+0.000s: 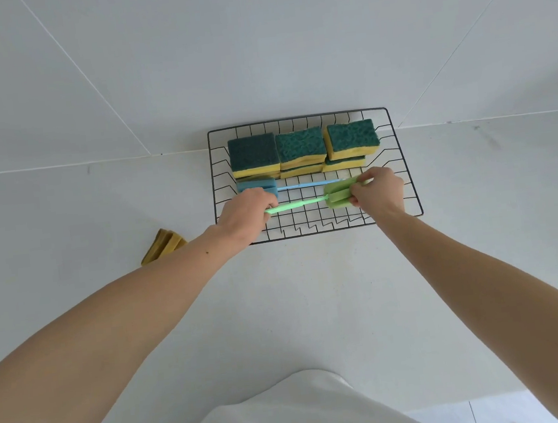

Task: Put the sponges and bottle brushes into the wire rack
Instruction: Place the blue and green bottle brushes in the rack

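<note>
A black wire rack (403, 163) stands on the white counter against the wall. Several yellow sponges with green scouring tops (300, 147) are stacked in a row along its back. In front of them lies a blue bottle brush (306, 185), foam head to the left. A green bottle brush (304, 202) is held level just above the rack's floor. My left hand (247, 214) grips its handle end. My right hand (377, 190) pinches its green foam head. A yellow bottle brush head (162, 246) lies on the counter left of the rack, its handle hidden by my left forearm.
The white counter (314, 293) spreads wide in front of the rack. A pale tiled wall rises right behind it. My white garment shows at the bottom edge.
</note>
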